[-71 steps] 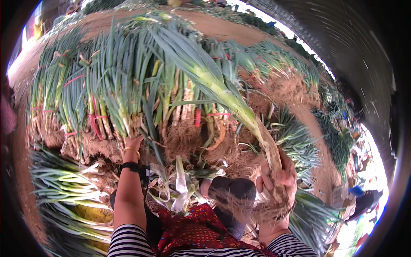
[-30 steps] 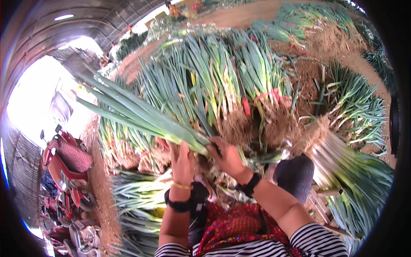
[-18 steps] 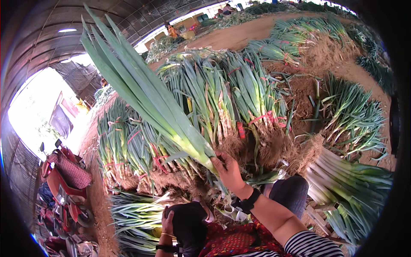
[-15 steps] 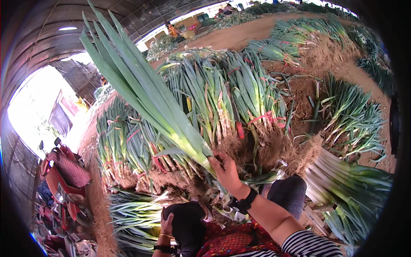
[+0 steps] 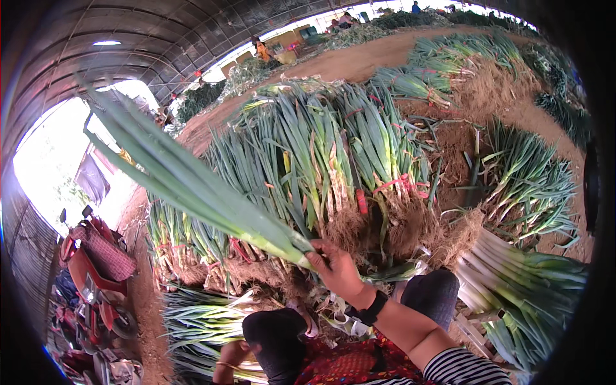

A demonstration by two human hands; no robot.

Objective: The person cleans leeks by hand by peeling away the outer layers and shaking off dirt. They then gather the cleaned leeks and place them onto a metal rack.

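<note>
My right hand (image 5: 337, 273) pinches a large leek (image 5: 224, 199) near its base. Its green leaves fan out toward the upper left, smeared by motion at their tips. Low on the left, my left hand (image 5: 233, 354) is beside my dark-covered knee, over a pile of loose leeks (image 5: 199, 327). Its fingers are partly hidden, so what they hold, if anything, does not show. In front of me stand tied leek bundles (image 5: 308, 147) with roots down.
Leeks with clean white stalks (image 5: 507, 269) lie at my right, beside a rooted heap (image 5: 529, 176). More rooted leeks (image 5: 465, 64) lie farther back on the dirt floor. A red motorbike (image 5: 99, 276) stands at the left. People are far off under the arched roof.
The leek in my right hand has swung down and left, its leaves now lower. My left hand has moved down and left from beside the knee to the loose leeks.
</note>
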